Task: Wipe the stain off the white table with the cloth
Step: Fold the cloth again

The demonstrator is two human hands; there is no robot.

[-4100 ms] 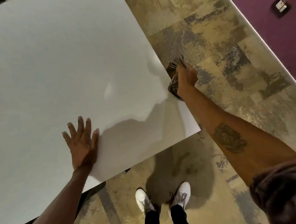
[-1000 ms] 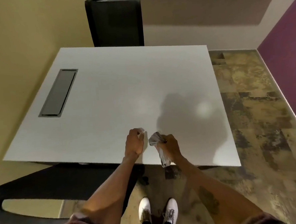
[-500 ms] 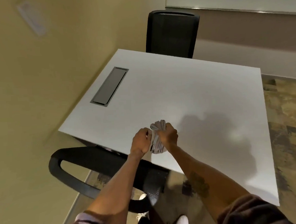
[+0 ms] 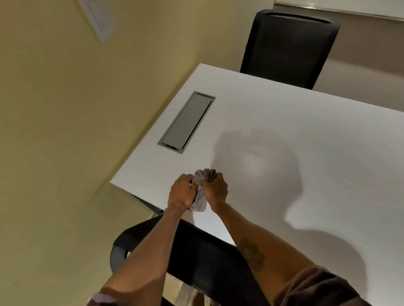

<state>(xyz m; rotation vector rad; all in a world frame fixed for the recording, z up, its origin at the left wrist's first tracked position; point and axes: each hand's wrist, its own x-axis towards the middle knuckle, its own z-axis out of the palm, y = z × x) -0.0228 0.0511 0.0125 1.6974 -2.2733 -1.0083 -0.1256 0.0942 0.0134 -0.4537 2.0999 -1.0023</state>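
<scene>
The white table (image 4: pixel 302 146) fills the right half of the view. A folded grey cloth (image 4: pixel 202 196) is bunched between both hands just above the table's near edge. My left hand (image 4: pixel 181 194) grips its left side with curled fingers. My right hand (image 4: pixel 216 187) is closed around its right side, and the cloth's folds stick out above the knuckles. No stain shows on the tabletop from here; my shadow darkens the middle of it.
A grey cable hatch (image 4: pixel 186 121) is set into the table near the yellow wall (image 4: pixel 53 138). One black chair (image 4: pixel 289 48) stands at the far side, and another black chair (image 4: pixel 202 259) is under my forearms at the near edge.
The view has swung left and down towards the table's wall-side corner. Both hands have stayed together on the cloth and moved left along the near edge.
</scene>
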